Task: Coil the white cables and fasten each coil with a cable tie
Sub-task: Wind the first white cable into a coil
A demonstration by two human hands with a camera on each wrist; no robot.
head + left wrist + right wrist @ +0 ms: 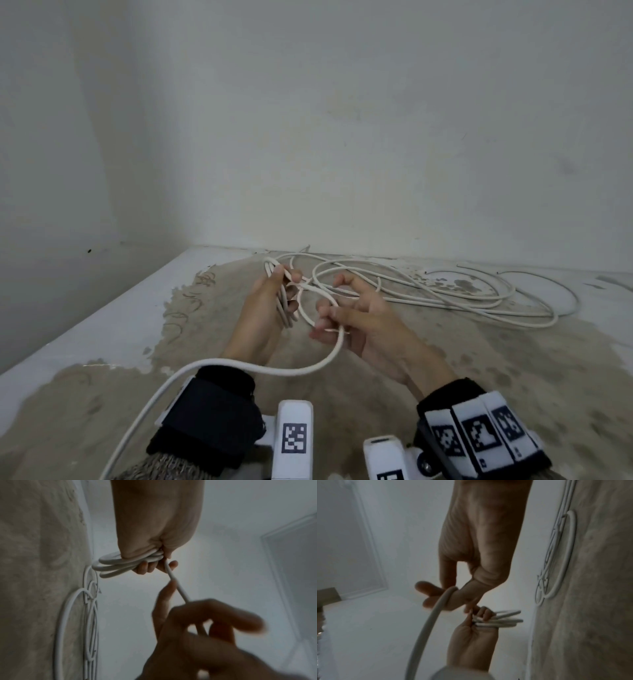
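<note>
My left hand (269,308) grips a small coil (283,310) of several white cable loops, held above the worn surface. From the coil a single strand (308,315) curves to my right hand (352,318), whose curled fingers hold it. The strand then sweeps down past my left wrist (205,366) to the bottom edge. In the left wrist view the coil (120,563) sits in my left hand (154,527), and the strand (176,586) leads to the blurred right hand (205,626). In the right wrist view the strand (426,626) lies over my right hand's fingers (436,592).
More white cable (445,294) lies in loose loops on the beige, patchy surface (445,359) behind and right of my hands, close to the back wall (342,137). A side wall (51,137) closes the left. Wrist camera mounts (294,435) fill the bottom edge.
</note>
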